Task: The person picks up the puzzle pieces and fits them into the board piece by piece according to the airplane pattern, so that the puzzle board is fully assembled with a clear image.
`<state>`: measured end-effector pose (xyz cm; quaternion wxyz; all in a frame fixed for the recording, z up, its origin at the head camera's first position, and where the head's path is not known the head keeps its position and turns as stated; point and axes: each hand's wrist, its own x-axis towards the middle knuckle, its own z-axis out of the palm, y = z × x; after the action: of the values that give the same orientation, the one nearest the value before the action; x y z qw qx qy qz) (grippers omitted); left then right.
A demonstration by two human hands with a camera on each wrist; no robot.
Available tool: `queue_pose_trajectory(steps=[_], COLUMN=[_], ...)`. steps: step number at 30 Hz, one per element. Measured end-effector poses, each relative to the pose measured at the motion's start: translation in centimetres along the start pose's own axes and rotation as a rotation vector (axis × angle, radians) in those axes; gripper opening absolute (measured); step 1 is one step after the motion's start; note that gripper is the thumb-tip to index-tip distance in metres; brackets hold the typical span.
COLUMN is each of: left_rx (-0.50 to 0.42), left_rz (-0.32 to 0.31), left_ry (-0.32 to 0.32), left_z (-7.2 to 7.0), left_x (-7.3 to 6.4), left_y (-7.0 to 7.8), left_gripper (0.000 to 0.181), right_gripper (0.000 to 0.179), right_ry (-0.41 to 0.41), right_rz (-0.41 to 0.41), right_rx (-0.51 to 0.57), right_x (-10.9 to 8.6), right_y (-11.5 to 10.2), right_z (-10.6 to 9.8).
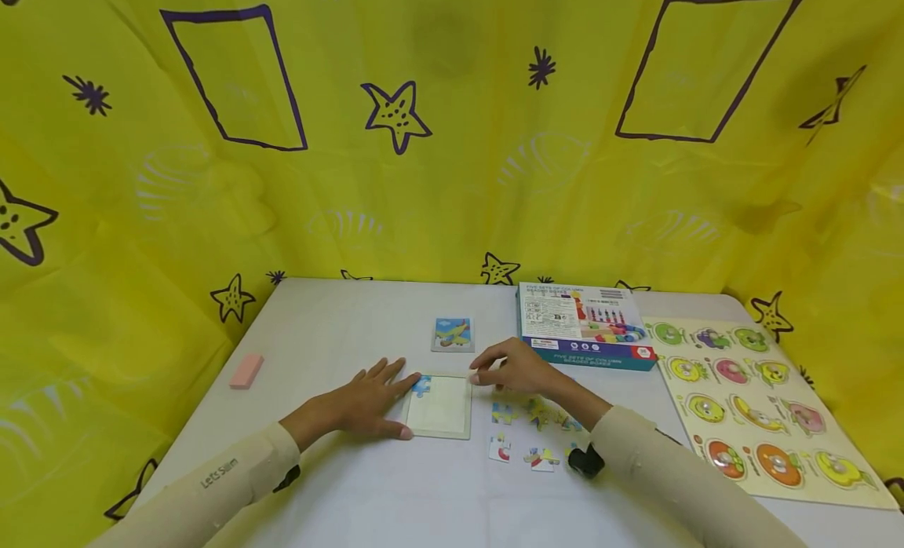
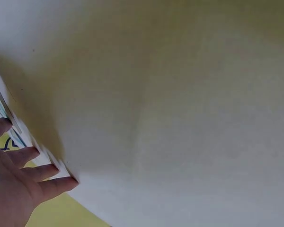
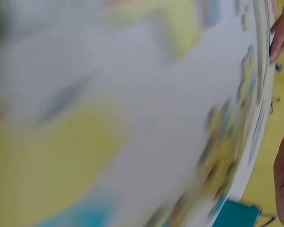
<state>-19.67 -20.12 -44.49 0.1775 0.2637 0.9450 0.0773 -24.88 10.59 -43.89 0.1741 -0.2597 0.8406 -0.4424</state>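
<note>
A shallow puzzle tray (image 1: 445, 407) lies at the middle of the white table, with one blue puzzle piece (image 1: 421, 385) in its top left corner. My left hand (image 1: 367, 399) rests at the tray's left side, fingers spread. Its index fingertip touches the blue piece and its thumb lies at the lower left edge. In the left wrist view the left hand's fingers (image 2: 47, 187) look straight. My right hand (image 1: 521, 367) is at the tray's upper right corner, fingers loosely bent, with nothing visible between thumb and index finger. Loose puzzle pieces (image 1: 539, 413) lie below it.
Beyond the tray lies a small airplane picture (image 1: 453, 334). A bead-set box (image 1: 586, 328) stands behind the right hand. A fruit knob-puzzle board (image 1: 773, 411) covers the table's right side. A pink block (image 1: 246, 371) lies at the left. Yellow curtain (image 1: 452, 202) surrounds the table.
</note>
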Motion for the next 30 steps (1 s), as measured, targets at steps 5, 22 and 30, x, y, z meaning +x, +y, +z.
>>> queue_pose_trajectory(steps=[5, 22, 30], left_rx=[0.006, -0.007, -0.010], left_rz=[-0.009, -0.007, -0.011], left_ry=[-0.001, -0.002, -0.005], left_z=[0.2, 0.1, 0.1], left_x=[0.1, 0.1, 0.1], left_y=[-0.1, -0.1, -0.2], left_gripper=[0.094, 0.094, 0.094], right_gripper=[0.020, 0.026, 0.029], right_ry=[0.113, 0.229, 0.232], right_rz=[0.123, 0.283, 0.308], right_rx=[-0.014, -0.096, -0.130], right_x=[-2.2, -5.4, -5.3], right_y=[1.7, 3.8, 4.0], right_z=[-1.8, -3.7, -3.6])
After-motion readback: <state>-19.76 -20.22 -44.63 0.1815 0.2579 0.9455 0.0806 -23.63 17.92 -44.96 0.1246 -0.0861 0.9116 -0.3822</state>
